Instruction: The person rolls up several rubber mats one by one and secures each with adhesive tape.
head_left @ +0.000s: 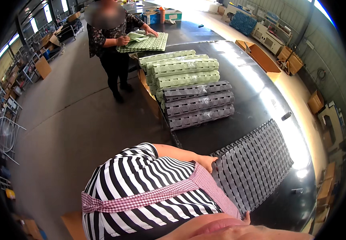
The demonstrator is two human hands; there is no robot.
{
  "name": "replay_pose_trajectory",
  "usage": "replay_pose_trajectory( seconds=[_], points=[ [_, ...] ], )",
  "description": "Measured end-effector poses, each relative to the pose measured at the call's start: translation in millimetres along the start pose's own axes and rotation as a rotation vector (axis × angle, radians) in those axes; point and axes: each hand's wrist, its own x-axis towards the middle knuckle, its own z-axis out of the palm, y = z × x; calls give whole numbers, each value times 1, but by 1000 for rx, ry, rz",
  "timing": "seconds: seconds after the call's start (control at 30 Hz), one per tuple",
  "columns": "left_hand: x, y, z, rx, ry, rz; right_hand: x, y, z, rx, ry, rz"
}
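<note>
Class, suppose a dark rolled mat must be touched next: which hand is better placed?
Probably the left hand: it is at the corner of the flat grey mat nearer the dark rolls, while the right hand is at a corner farther away.

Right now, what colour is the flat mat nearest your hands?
The mat is dark grey, best seen in the head view.
</note>
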Motion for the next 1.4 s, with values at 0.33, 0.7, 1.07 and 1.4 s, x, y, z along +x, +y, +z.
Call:
replay_pose_trajectory(
  seconds=[0.33, 0.7, 1.07, 1.4],
  points=[
    [7, -5, -1, -1, -39, 7, 0, 6, -2, -62, 140, -41],
    [-3, 8, -7, -50, -114, 4, -12, 3, 19, -101, 133, -106],
    [6, -3, -2, -77, -78, 54, -19, 3, 21, -179, 88, -189],
    [9, -12, -2, -172, -79, 58, -7, 6, 9, -148, 59, -168]
  ],
)
